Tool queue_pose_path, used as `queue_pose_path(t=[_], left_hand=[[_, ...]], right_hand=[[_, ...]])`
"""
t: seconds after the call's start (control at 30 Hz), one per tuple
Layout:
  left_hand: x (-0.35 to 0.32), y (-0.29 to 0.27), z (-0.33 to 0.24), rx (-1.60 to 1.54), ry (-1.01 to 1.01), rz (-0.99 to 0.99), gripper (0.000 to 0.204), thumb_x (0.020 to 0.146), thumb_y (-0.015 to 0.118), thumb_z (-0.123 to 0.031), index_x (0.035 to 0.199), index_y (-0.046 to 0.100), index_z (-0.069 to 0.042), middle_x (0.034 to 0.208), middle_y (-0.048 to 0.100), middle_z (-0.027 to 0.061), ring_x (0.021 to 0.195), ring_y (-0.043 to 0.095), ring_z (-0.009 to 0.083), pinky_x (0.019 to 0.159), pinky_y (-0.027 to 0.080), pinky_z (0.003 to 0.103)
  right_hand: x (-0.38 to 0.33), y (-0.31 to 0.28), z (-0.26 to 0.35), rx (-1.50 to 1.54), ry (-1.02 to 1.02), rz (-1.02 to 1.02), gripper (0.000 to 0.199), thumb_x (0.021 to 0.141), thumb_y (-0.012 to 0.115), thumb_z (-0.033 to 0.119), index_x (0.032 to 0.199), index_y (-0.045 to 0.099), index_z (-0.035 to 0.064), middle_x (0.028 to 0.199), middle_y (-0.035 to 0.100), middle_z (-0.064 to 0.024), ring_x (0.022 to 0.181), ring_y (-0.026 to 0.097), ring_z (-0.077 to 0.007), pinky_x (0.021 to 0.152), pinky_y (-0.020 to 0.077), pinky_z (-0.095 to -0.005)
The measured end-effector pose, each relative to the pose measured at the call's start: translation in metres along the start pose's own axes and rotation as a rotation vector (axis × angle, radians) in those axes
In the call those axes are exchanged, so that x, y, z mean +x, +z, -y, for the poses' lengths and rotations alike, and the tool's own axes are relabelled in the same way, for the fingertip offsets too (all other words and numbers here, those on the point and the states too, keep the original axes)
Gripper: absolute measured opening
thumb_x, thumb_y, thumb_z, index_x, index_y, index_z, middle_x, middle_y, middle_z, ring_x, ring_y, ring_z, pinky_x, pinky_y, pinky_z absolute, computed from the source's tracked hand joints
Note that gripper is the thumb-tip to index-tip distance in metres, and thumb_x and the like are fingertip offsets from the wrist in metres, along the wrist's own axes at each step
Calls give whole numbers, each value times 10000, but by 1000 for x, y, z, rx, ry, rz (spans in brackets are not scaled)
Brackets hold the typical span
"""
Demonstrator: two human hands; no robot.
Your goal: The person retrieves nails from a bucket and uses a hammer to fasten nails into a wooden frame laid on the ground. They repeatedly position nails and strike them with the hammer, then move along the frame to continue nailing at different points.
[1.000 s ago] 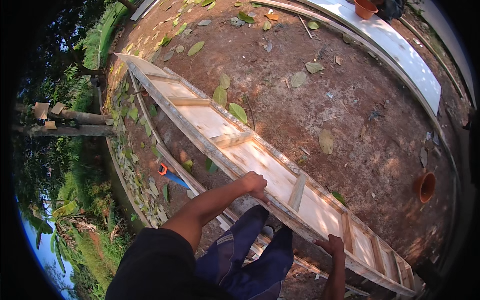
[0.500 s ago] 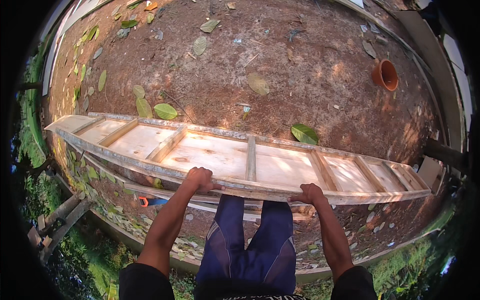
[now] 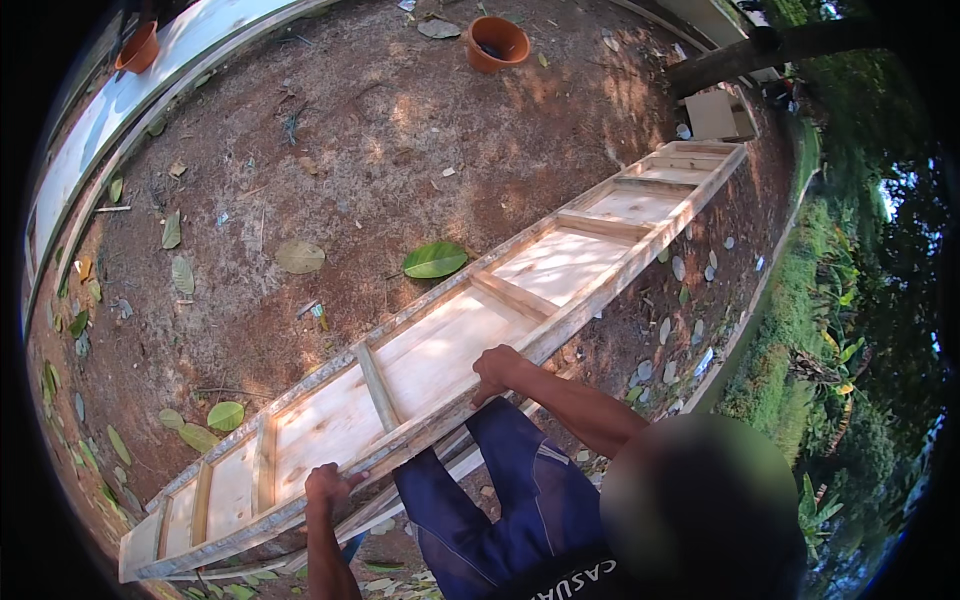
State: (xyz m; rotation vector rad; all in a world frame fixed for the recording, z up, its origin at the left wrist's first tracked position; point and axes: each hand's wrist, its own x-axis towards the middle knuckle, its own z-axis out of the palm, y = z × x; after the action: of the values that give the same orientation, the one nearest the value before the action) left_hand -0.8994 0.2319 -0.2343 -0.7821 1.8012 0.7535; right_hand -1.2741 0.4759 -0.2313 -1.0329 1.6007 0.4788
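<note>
A long wooden frame (image 3: 383,390) with a pale plywood backing (image 3: 435,343) and several crosspieces runs diagonally from the lower left to the upper right. My left hand (image 3: 328,488) is closed over its near rail, toward the lower-left end. Farther up the same rail my right hand (image 3: 494,369) is also closed on it, near the middle of the length. Both grips have the thumb on the rail, and the fingertips are partly hidden. The frame lies in front of my legs (image 3: 500,485), its near rail close to my thighs.
An orange pot (image 3: 497,44) stands on the dirt beyond the frame; another pot (image 3: 138,48) is far left on a pale board. A cardboard box (image 3: 712,116) and a dark wooden post (image 3: 775,52) are near the frame's far end. Large leaves (image 3: 435,260) lie scattered about.
The view has turned to the right, so the frame now slants upward to the right and the pot appears farther left. Both hands still hold the near rail.
</note>
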Motion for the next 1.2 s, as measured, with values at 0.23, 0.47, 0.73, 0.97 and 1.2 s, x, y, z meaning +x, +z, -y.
queue_pose_path(t=[0.23,0.47,0.73,0.97,1.2], left_hand=[[4,-11,6,41,-17,5,869,685,628,-799,977,694,17,999,691,243,999,662,370,884,515,447],[3,-52,-3,38,-34,-21,774,705,651,-757,918,704,-14,946,704,202,926,682,349,835,526,441],[19,-101,8,-64,0,-199,738,701,682,-717,941,722,-20,911,705,217,901,681,371,808,529,447],[36,-139,22,-128,132,-615,630,746,710,-608,1005,664,-36,974,659,184,946,622,374,811,482,468],[87,-196,19,-115,125,-846,476,886,632,-456,1037,631,-4,999,620,163,966,584,370,824,430,509]], right_hand=[[12,-15,2,8,-11,-7,770,600,730,734,924,752,36,926,727,-143,904,696,-306,792,545,-409],[13,-56,2,10,-22,25,806,594,736,733,985,731,29,991,714,-156,951,685,-313,803,543,-418],[30,-100,-10,165,-105,-260,865,570,783,706,1071,569,34,1038,679,-173,1002,646,-372,826,507,-470],[39,-131,0,37,-274,-779,589,715,740,570,1045,607,100,1022,591,-83,1060,553,-269,909,399,-431],[97,-171,10,133,-172,-1016,573,859,617,536,1196,610,73,1247,589,-128,1230,514,-271,1098,319,-457]])
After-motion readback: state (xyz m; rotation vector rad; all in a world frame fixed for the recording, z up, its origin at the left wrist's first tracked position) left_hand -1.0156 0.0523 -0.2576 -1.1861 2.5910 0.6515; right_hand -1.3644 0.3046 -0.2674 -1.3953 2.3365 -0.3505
